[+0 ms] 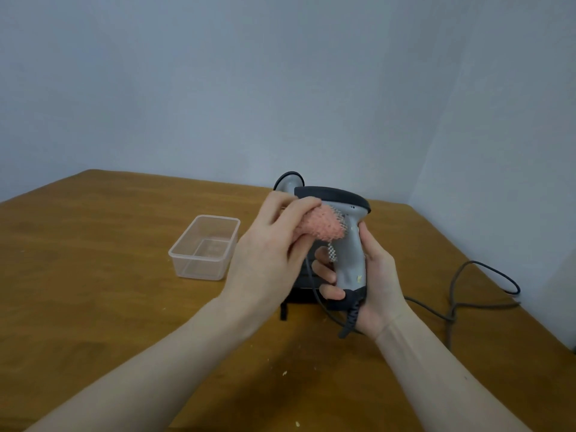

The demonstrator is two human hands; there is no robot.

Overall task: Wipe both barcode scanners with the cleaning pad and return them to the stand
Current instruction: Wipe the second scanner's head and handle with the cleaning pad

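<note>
Right hand (375,275) is gripping the scanner (349,241) handle while left hand (271,247) is pinching the cleaning pad (324,226) against it; firm, overlapping strokes advised.

Pink cleaning pad (324,226) against upright grey scanner (349,244)

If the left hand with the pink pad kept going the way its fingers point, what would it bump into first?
Probably nothing new: the left hand points right, and its pink pad already rests against the grey scanner that the right hand grips by the handle. So it would only push harder on the scanner.
</note>
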